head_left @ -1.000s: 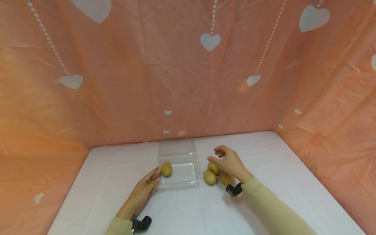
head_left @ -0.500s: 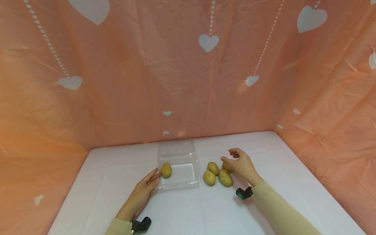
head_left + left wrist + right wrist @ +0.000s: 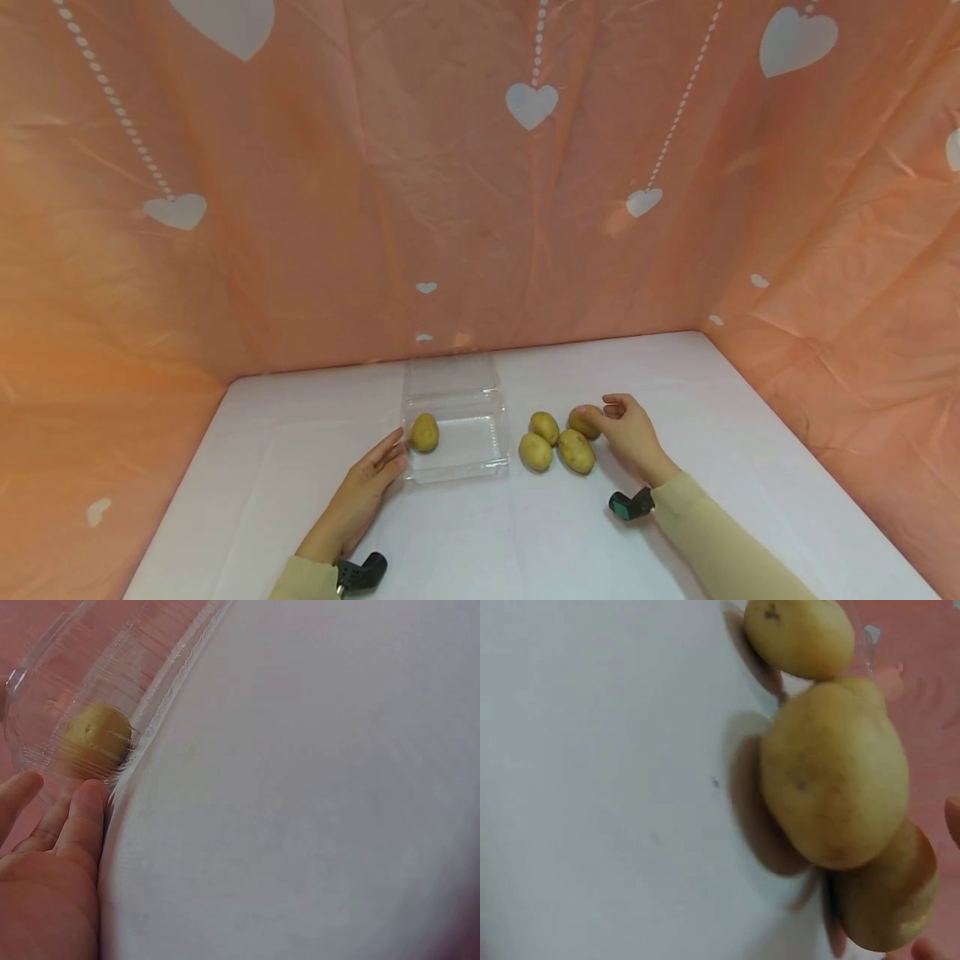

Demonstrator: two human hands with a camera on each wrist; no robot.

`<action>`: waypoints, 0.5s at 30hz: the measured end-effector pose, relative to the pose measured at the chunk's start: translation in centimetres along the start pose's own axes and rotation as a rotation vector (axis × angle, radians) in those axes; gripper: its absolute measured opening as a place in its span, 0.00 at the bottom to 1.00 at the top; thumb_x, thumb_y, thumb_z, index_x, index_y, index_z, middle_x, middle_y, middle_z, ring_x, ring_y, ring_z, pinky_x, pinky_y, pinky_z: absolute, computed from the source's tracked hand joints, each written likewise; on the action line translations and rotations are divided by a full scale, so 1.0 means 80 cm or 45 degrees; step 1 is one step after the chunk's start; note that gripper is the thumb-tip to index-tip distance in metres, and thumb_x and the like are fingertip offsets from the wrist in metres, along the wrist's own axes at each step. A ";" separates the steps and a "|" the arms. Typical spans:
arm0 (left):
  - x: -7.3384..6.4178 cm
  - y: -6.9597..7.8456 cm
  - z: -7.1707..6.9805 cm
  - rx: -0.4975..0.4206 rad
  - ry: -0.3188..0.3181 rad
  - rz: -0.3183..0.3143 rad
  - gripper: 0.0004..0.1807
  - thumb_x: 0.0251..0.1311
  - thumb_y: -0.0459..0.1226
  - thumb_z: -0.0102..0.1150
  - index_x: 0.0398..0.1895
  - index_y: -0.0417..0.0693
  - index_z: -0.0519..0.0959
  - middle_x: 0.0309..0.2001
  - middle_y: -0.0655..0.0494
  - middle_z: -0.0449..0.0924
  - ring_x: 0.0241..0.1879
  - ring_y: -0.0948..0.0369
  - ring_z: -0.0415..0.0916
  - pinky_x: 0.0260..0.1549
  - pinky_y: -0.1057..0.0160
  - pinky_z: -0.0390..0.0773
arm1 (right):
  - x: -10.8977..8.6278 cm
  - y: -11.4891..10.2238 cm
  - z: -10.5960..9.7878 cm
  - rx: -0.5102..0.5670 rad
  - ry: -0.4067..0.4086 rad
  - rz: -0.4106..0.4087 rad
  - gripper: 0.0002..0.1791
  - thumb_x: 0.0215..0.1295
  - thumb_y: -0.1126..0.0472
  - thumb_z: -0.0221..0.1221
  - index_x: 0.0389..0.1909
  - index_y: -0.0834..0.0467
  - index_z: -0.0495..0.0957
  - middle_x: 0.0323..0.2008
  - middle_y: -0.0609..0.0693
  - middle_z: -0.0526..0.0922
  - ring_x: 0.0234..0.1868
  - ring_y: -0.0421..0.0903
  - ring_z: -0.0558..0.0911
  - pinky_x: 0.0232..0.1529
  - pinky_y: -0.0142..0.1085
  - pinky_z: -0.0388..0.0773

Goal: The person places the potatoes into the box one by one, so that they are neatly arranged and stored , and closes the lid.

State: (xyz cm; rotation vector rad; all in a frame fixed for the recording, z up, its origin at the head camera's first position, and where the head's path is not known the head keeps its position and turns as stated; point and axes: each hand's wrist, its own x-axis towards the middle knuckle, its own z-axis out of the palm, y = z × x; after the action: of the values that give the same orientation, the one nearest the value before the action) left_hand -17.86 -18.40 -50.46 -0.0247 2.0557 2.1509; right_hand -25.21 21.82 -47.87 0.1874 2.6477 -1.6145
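In the head view, my left hand (image 3: 365, 487) rests beside a clear plastic clamshell box (image 3: 465, 477), extended fingers at its left wall. One potato (image 3: 424, 433) lies inside the box at the left; the left wrist view shows this potato (image 3: 97, 739) through the plastic, just beyond the fingertips. To the right, my right hand (image 3: 632, 437) is at the far-right potato (image 3: 582, 422), thumb overlapping it and fingers loosely bent. In the right wrist view, that potato (image 3: 889, 892) sits near the fingertips (image 3: 954, 817), which are mostly cut off by the frame edge.
Three more potatoes lie bunched between box and right hand: a small one (image 3: 544, 427), a front-left one (image 3: 536, 452) and a front-right one (image 3: 576, 452). The box's lid (image 3: 452, 377) lies folded back toward the pink curtain (image 3: 465, 208). A white cloth (image 3: 480, 542) covers the table.
My right hand has moved right and a little toward me, from above the bunched potatoes to the far-right potato, uncovering the others. The left hand and the box have stayed put.
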 end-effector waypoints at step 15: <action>0.001 -0.001 -0.001 -0.024 0.013 0.005 0.31 0.70 0.38 0.53 0.74 0.45 0.58 0.70 0.39 0.58 0.71 0.50 0.49 0.68 0.48 0.51 | -0.012 0.002 0.019 0.112 0.005 0.133 0.45 0.53 0.38 0.68 0.57 0.67 0.62 0.48 0.59 0.70 0.46 0.50 0.71 0.43 0.35 0.72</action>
State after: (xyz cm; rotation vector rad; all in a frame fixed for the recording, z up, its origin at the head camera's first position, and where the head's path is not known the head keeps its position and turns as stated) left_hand -17.90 -18.49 -50.58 -0.0342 2.0431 2.1769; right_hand -24.30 20.44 -48.59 0.3266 2.5248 -1.7003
